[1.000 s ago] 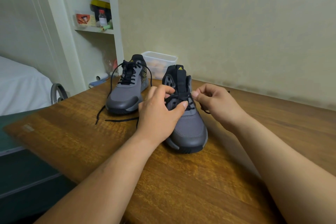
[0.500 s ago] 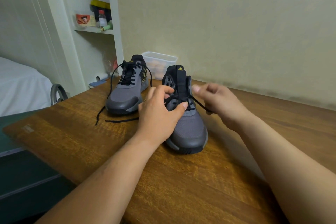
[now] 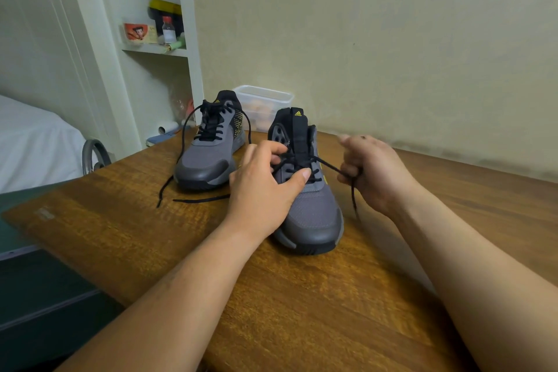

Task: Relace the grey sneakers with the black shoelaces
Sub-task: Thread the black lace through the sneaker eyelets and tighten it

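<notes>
Your left hand presses on the near sneaker, fingers curled at its eyelets. Just right of that sneaker, your right hand is fisted around the black shoelace, which looks limp and light; grip near its tip.

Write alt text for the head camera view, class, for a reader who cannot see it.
On a wooden table, the left hand steadies the nearer grey sneaker while the right hand pulls its black lace sideways. A second sneaker stands behind, laces loose.
</notes>
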The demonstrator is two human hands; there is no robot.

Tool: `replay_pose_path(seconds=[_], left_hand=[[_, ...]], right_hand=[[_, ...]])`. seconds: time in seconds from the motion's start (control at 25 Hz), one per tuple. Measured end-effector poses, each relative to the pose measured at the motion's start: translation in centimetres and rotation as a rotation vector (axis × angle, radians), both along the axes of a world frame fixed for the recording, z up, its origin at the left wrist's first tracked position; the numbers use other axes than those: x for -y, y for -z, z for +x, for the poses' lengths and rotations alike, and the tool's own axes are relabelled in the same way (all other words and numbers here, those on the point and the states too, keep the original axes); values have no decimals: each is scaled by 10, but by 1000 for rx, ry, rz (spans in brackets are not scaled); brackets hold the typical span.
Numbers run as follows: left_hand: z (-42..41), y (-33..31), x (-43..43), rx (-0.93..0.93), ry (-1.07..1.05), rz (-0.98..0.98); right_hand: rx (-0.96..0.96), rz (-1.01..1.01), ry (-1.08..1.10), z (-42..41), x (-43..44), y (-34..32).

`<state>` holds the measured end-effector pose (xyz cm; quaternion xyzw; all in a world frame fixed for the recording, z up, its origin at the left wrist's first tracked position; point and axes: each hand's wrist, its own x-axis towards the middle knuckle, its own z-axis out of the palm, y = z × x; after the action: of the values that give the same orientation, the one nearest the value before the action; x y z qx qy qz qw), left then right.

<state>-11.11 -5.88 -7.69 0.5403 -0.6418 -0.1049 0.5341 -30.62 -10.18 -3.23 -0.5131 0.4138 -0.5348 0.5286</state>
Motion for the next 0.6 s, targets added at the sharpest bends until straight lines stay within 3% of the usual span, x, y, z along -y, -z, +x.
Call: replay_pose_path(seconds=[0.08,0.16,0.28,0.44,0.6], left_hand=[[0,0,0,-3,-4,-3],[0,0,-1,-6,-6,-3],[0,0,-2,-13,-2,-5],[0,0,-1,-18,2,2],[1,0,0,-23,5,1]], right_hand=[[-418,-127,-83,3,-5,3],[-465,-138,-179,5,-8,3],[-341,-100,-90,5,-8,3],[17,58,279,0,5,6],[325,173,297,3,5,3]])
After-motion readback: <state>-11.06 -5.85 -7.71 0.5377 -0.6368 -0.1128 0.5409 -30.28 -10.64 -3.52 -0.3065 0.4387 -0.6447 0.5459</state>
